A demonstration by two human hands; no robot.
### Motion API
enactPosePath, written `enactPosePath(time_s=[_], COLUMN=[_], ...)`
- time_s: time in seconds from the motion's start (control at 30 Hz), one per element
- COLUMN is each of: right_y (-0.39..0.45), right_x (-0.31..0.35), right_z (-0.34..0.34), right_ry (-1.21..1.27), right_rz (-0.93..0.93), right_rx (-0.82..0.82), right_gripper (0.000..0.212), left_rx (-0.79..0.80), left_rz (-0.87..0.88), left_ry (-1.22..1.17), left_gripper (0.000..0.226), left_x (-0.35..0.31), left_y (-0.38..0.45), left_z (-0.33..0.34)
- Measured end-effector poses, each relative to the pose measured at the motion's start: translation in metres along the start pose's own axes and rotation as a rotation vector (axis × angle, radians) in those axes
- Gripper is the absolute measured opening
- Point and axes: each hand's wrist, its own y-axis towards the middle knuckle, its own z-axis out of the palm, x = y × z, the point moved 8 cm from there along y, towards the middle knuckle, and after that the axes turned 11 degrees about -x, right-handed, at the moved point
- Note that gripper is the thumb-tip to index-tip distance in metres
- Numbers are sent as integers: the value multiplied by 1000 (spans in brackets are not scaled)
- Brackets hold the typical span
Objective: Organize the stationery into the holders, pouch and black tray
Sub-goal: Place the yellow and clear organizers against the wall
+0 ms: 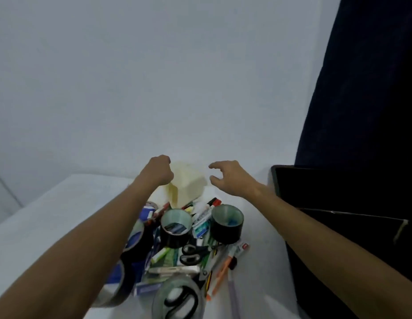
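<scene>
While the left hand [161,169] grips the cream holder [186,184], the right hand [228,178] hovers released beside it.

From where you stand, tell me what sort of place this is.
Probably a home or office desk in a plain room: a white tabletop against a bare pale wall, heaped with rolls of black tape, black-handled scissors and marker pens.

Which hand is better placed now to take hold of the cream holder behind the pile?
The left hand. It already touches the cream holder's left side, though its grip is hidden. The right hand hangs open beside the holder, apart from it.
</scene>
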Motion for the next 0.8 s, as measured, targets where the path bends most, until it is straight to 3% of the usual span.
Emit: enactPosePath(time_s=[0.17,0.3,0.4,0.47,0.57,0.67,0.8], right_y=[32,42,48,53,57,60,59], right_x=[19,18,14,7,-2,-7,-20], right_z=[71,106,116,123,122,92,41], right_ry=[-66,-183,-197,-156,19,167,235], right_rz=[69,118,143,168,211,249,272], right_rx=[173,195,163,177,164,18,-101], right_gripper=[61,73,71,57,34,34,44], left_rx=[67,137,151,162,75,-83,-200], left_rz=[109,281,406,458,542,533,428], left_ry=[102,268,429,438,487,514,427], left_gripper=[64,71,69,63,43,20,17], left_x=[36,31,22,17,3,-17,-42], left_y=[24,36,41,45,48,47,49], left_z=[24,53,72,79,75,56,28])
